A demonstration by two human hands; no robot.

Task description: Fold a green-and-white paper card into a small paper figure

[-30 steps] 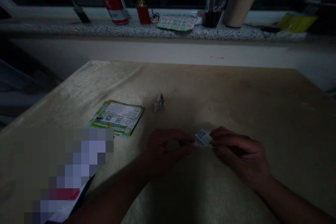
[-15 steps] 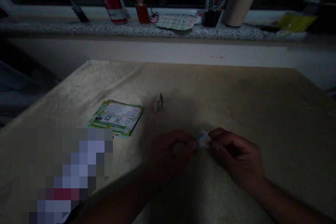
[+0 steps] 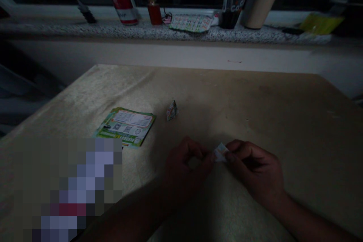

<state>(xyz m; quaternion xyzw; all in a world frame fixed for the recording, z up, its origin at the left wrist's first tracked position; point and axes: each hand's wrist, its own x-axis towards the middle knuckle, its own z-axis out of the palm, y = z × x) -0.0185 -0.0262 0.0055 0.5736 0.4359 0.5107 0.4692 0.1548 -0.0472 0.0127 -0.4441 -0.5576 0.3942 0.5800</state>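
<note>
The left hand [image 3: 188, 168], its forearm [image 3: 133, 211] slanting in from the lower left, curls thumb and fingers into a ring, tips pinched on the near-left edge of a small paper piece [image 3: 221, 152]. The right hand [image 3: 261, 170] reaches in from the lower right, fingers bent and thumb beneath, gripping the paper's right edge. The paper sits between both sets of fingertips, over the tabletop [image 3: 269, 102], nearer the person than the upright folded paper [image 3: 171, 111].
</note>
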